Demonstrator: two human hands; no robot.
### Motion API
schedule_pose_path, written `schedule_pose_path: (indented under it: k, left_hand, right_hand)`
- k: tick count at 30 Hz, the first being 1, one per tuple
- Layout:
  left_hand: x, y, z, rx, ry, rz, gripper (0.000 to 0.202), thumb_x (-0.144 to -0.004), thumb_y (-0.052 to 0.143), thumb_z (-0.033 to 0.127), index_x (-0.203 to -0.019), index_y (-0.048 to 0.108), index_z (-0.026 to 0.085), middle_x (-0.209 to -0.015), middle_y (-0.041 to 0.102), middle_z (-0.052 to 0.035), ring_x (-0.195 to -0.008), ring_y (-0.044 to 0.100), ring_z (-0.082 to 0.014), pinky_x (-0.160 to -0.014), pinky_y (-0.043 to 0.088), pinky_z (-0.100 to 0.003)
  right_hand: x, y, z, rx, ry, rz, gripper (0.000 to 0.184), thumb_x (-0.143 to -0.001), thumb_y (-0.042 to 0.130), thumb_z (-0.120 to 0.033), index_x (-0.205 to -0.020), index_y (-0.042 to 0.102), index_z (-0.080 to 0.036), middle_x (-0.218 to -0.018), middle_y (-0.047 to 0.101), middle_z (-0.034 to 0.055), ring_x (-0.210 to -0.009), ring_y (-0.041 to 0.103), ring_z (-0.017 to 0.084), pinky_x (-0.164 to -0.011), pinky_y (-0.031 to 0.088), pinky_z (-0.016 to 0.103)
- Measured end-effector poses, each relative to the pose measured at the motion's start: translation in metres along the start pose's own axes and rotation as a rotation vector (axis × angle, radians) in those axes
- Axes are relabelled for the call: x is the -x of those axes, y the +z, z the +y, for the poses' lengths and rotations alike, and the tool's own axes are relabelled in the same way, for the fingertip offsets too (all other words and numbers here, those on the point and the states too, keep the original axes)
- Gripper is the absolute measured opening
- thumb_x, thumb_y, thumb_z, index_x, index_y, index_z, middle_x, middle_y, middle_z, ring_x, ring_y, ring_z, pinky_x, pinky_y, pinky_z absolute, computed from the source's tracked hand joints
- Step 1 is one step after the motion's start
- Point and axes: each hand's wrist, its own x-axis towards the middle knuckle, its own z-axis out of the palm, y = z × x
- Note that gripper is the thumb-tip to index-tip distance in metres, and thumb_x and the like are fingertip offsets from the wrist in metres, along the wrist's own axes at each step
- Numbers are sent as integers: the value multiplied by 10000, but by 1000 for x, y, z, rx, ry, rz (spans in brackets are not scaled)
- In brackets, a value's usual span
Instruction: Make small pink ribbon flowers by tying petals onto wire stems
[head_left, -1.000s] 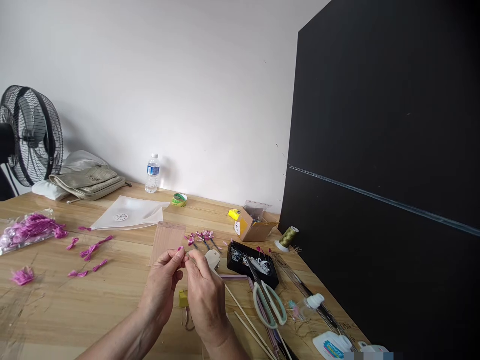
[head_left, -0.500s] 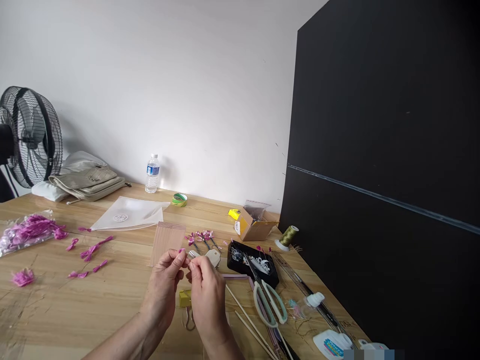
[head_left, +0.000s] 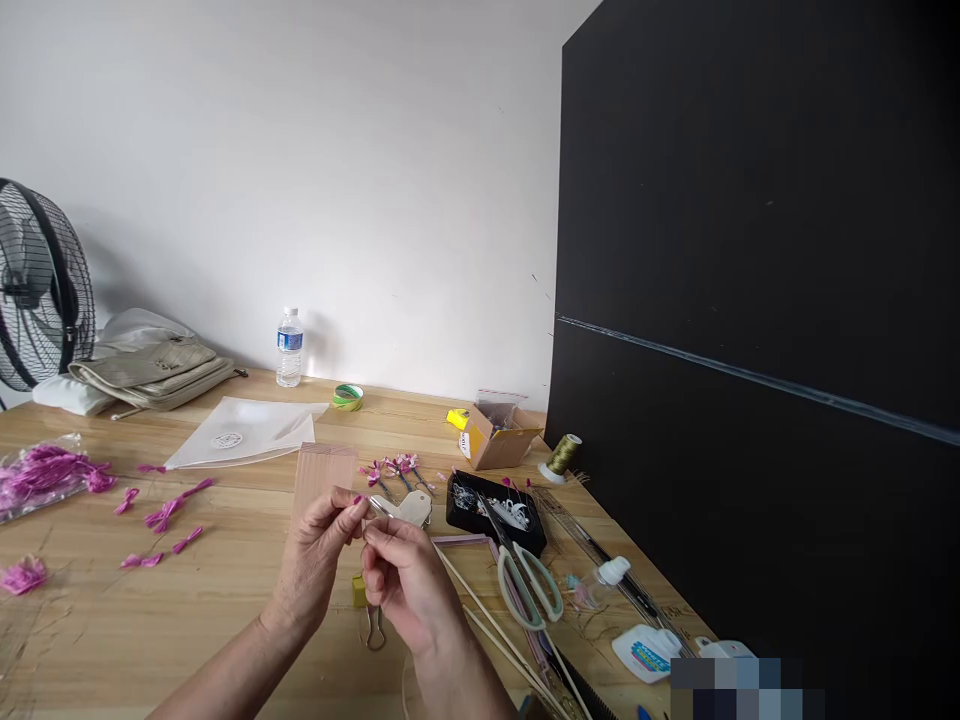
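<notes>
Both my hands meet low in the middle, over a wooden table [head_left: 187, 610]. My left hand [head_left: 315, 560] pinches a tiny pink petal piece [head_left: 358, 499] between thumb and fingertips. My right hand [head_left: 411, 588] is closed in a pinch right beside it, on something too small to make out. Just past the fingertips lie a beige tag-shaped piece [head_left: 411, 510] and several small pink flowers on wire stems [head_left: 394, 470]. A yellow binder clip [head_left: 363, 598] lies under my hands.
Scissors [head_left: 529, 580] and thin wooden sticks [head_left: 487, 630] lie to the right, by a black tray [head_left: 495, 505] of small parts, a cardboard box [head_left: 495, 445] and a thread spool [head_left: 562, 455]. Pink petals [head_left: 161, 515] scatter left. A water bottle [head_left: 289, 347], bag [head_left: 150, 368] and fan [head_left: 37, 290] stand behind. A black board [head_left: 750, 300] walls the right.
The view has shifted to the right, so everything sits further left. My hands stay pinched together and have drawn slightly nearer to me.
</notes>
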Motion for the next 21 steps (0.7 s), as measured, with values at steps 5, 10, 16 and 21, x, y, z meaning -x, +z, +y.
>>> schedule_pose_path:
  k: [5,10,16,21]
  left_hand:
    - [0,0,8,-20,-30,-133,254,-683,716,382,-554,638,177,-489,547,24,-438,376,-89,-463,325,-222]
    - [0,4,6,-5,-66,-128,251,-650,743,372,-550,624,174,-529,599,6,-439,446,-98,-458,355,-224]
    - [-4,5,0,90,-113,40,269,-619,756,379,-565,591,174,-538,615,22,-438,460,-80,-451,356,-198]
    - [-5,4,0,194,-159,156,301,-553,793,377,-573,577,169,-549,629,30,-456,475,-69,-468,382,-177]
  right_hand:
    - [3,-5,-11,54,117,-99,310,-504,730,-330,-616,486,-176,-400,458,-97,-295,271,4,-327,123,155]
    - [2,-15,-18,221,109,-92,268,-584,690,-344,-622,501,-159,-418,471,-86,-290,234,-8,-331,92,155]
    - [4,-27,-18,470,-112,155,172,-688,619,-285,-647,490,-179,-485,517,-75,-302,319,27,-329,157,159]
    - [28,-6,-1,848,-862,400,95,-813,484,-214,-767,567,-215,-732,635,18,-487,539,117,-415,385,223]
